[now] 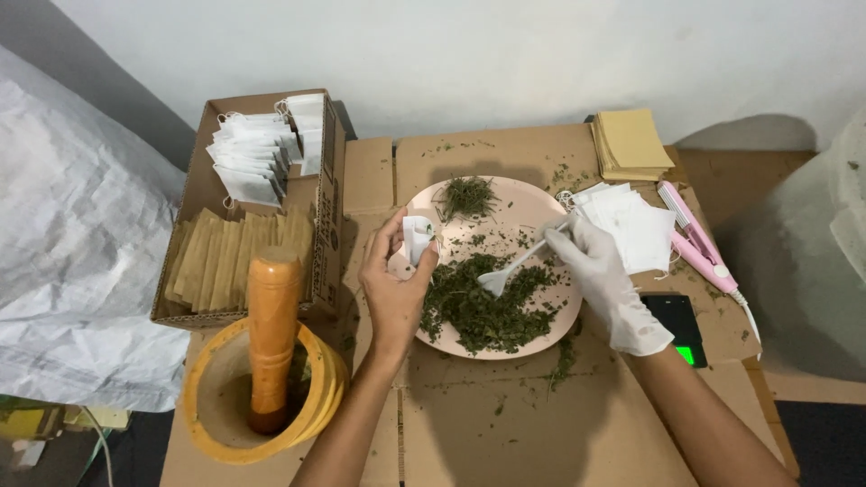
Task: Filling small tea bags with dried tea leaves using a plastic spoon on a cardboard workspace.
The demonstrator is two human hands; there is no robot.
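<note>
White small paper tea bag (416,238) pinched open in bare left hand (394,293), frame centre, above left rim of round pink plate (541,209). White plastic spoon (516,266) gripped by white-gloved right hand (602,275), bowl touching heap of dried green herb (483,311) on plate. Stack of empty white bags (631,225) just right. Yellow wooden mortar (221,410) with orange pestle (272,334) lower left.

Light: soft and even, a bit dim.
Shadows: dark on the wall (559,63) behind the boxes.
Sharpness: clear in the middle.
Edges: slightly bent.
</note>
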